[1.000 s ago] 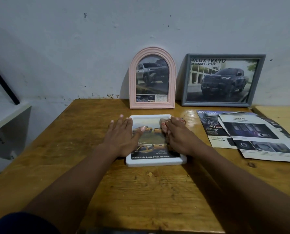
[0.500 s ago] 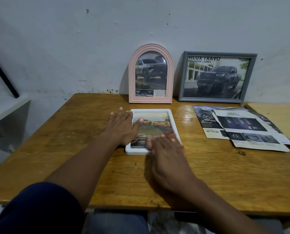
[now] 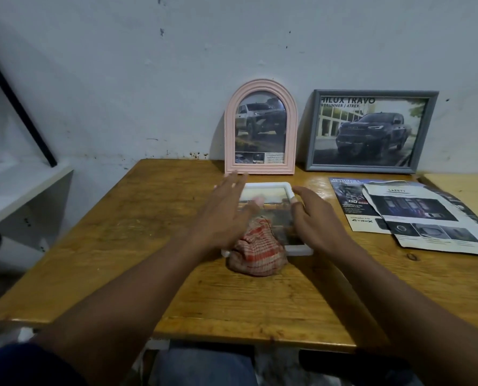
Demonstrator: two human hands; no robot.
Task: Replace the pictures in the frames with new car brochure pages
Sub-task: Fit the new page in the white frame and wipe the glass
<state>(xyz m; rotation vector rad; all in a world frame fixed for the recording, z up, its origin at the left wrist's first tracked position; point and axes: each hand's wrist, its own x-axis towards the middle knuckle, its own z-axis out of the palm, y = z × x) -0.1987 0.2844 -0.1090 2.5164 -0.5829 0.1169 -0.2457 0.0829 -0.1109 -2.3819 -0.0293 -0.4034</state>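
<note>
Tabletop [image 3: 98, 246] with three frames and loose brochure pages [image 3: 416, 218]; last frame being finished.

Grey frame [image 3: 371, 93] and pink arched frame [image 3: 260, 87] lean upright against the wall, each showing a truck page. The white frame [image 3: 265, 185] lies flat near the middle, page in place, a crumpled red-checked cloth [image 3: 257, 254] resting on its near edge. Left hand [image 3: 221, 215] and right hand [image 3: 316, 221] hover over it, fingers spread wide, holding nothing. Next, probably, gripping both sides and standing it beside the others.
</note>
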